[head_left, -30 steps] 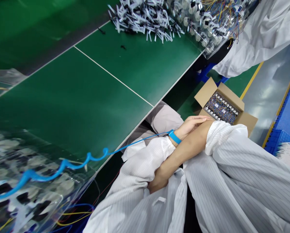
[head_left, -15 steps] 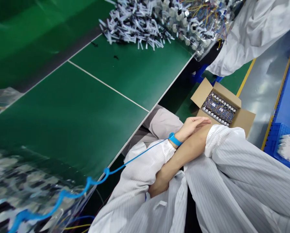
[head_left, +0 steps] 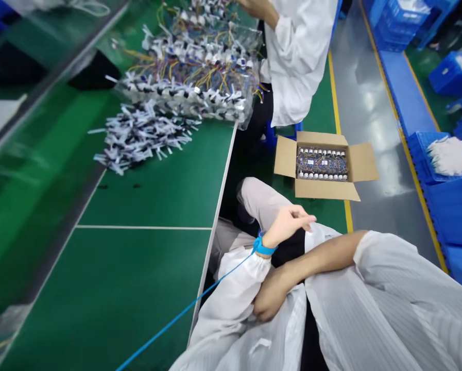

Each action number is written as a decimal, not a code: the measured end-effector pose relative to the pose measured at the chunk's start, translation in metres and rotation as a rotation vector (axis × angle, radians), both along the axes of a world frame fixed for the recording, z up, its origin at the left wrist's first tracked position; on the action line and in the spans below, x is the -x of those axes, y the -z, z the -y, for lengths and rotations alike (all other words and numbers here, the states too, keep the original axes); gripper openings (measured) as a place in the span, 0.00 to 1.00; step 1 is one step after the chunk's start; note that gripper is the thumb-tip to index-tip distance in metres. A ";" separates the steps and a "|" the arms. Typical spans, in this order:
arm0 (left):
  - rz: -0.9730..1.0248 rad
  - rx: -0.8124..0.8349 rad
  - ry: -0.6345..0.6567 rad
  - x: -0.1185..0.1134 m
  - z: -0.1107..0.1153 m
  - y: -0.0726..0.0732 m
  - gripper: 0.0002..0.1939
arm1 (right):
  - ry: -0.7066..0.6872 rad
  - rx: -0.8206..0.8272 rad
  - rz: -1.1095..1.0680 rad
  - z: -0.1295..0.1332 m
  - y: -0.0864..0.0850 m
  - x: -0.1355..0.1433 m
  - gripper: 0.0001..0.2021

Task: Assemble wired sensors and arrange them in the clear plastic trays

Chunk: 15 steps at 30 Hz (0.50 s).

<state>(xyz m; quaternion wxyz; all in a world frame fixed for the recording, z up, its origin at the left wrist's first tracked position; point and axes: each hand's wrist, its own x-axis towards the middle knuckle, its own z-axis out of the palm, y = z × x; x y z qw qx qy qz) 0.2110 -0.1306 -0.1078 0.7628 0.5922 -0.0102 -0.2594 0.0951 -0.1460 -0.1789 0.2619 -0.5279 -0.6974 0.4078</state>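
Note:
My left hand (head_left: 288,224) is held over my lap with its fingers bent and the fingertips together, close to the edge of my white coat (head_left: 346,304). Whether anything lies between those fingertips is too small to tell. A blue wrist strap (head_left: 265,246) circles my left wrist, and a blue cord (head_left: 184,312) runs from it down to the lower left. My right forearm crosses my body, and my right hand (head_left: 270,296) rests against my left sleeve (head_left: 231,299). The right fingers are tucked out of sight.
The green worktable (head_left: 138,278) is at left, with a pile of white-and-black pieces (head_left: 146,134) and bagged wired parts (head_left: 200,77). An open carton (head_left: 327,190) of wired parts stands ahead. A co-worker's white sleeve (head_left: 300,56) is beyond. Blue bins (head_left: 455,206) line the right.
The view has swung so the carton and the co-worker show more fully. My left hand has gone from flat, stretched fingers on my right forearm to bent fingers, lifted away from it.

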 end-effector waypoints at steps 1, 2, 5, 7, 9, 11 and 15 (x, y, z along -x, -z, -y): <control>0.000 -0.040 -0.105 -0.013 -0.002 0.010 0.26 | 0.034 0.001 -0.062 0.010 0.000 -0.017 0.11; -0.003 -0.069 -0.207 -0.029 -0.003 0.022 0.29 | 0.104 0.004 -0.136 0.023 0.001 -0.035 0.12; -0.089 -0.071 -0.387 -0.081 0.004 0.064 0.22 | 0.611 0.098 -0.393 0.080 0.010 -0.100 0.16; -0.132 -0.088 -0.399 -0.115 0.016 0.092 0.14 | 0.960 0.199 -0.491 0.126 0.026 -0.146 0.18; -0.154 -0.119 -0.404 -0.147 0.030 0.118 0.14 | 1.182 0.258 -0.490 0.174 0.053 -0.193 0.19; -0.179 -0.154 -0.415 -0.176 0.044 0.144 0.12 | 1.393 0.310 -0.461 0.222 0.087 -0.239 0.18; -0.245 -0.241 -0.425 -0.230 0.065 0.197 0.10 | 1.780 0.458 -0.363 0.316 0.161 -0.322 0.13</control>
